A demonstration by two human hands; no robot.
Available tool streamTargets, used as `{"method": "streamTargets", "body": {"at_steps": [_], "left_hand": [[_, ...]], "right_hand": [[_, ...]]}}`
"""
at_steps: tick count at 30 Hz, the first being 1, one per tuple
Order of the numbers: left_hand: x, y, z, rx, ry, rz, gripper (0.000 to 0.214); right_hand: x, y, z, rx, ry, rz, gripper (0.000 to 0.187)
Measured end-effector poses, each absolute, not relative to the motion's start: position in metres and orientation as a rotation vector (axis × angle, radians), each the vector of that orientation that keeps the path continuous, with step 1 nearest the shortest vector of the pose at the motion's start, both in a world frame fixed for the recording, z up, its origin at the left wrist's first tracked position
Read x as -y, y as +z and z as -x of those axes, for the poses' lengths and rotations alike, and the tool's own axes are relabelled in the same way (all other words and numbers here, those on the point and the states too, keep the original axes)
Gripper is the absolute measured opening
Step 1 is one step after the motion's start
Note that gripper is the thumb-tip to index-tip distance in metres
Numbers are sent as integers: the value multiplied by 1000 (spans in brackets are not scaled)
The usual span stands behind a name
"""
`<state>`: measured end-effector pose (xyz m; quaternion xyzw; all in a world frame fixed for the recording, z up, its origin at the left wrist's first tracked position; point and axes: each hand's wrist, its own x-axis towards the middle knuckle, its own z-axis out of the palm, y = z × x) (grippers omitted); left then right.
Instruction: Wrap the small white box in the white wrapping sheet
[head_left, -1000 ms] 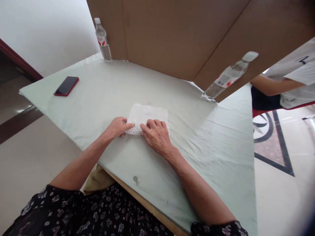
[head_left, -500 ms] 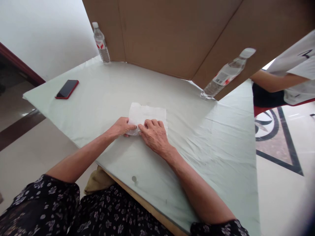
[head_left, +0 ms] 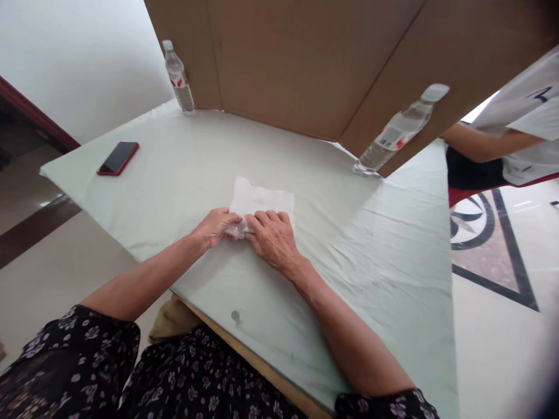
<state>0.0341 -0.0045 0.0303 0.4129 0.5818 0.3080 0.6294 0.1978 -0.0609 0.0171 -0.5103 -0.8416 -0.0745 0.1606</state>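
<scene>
A flat white sheet point(head_left: 264, 199), thin and paper-like, lies on the pale green tablecloth in front of me, with crinkled clear plastic showing along its near edge. I cannot tell whether it is a packet or a loose sheet. My left hand point(head_left: 218, 226) pinches the near left corner, thumb on top and fingers beneath. Close beside it, my right hand point(head_left: 274, 235) has its fingers bent over the near right part, thumb and forefinger closed on the plastic edge. The two thumbs almost meet. My right hand covers the sheet's near right corner.
A phone in a red case point(head_left: 117, 158) lies at the left. Two water bottles, one upright point(head_left: 179, 81) and one tilted point(head_left: 395, 137), stand against the tall cardboard panel point(head_left: 279, 70) at the back. Another person's arm point(head_left: 484, 142) shows beyond the right edge. A small round spot point(head_left: 236, 316) marks the near cloth.
My left thumb has closed further onto the plastic edge, which now bunches up between my hands. The sheet's far left corner has shifted up slightly. My right fingers are more bent.
</scene>
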Motion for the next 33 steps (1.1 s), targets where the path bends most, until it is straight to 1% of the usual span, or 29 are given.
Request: {"method": "streamTargets", "body": {"at_steps": [3,6,10,12,17,21,23,26,28,31,33], "left_hand": [[4,35,-37,-1318,725,-963,11],[4,42,-32,-1184,689,-983,9],[7,48,-20,-1040,609,-1066,31],[11,46,-19,-1054,599,-1250,35],[22,27,-31,-1140,694,-2037,22],[23,11,-34,-1085,892,-2398,21],[23,7,-33,-1018,920,-2475,20],[23,6,-32,-957,901,-2502,23],[23,7,-33,-962,888,-2512,25],[22,7,-35,-989,875,-2529,24],[21,5,-35,-975,882,-2528,24]], "right_hand": [[62,22,-199,2390,-132,1473,18],[63,27,-202,2387,-54,1475,11],[65,32,-206,2364,48,1448,7],[66,33,-208,2355,79,1437,9],[66,37,-219,2204,186,1366,14],[75,37,-249,1861,189,1537,15],[82,35,-265,1699,349,1723,25],[92,29,-279,1478,731,1972,50],[93,25,-278,1345,920,2010,66],[87,23,-265,1200,1062,1981,84],[81,23,-256,1156,1088,1976,89]]}}
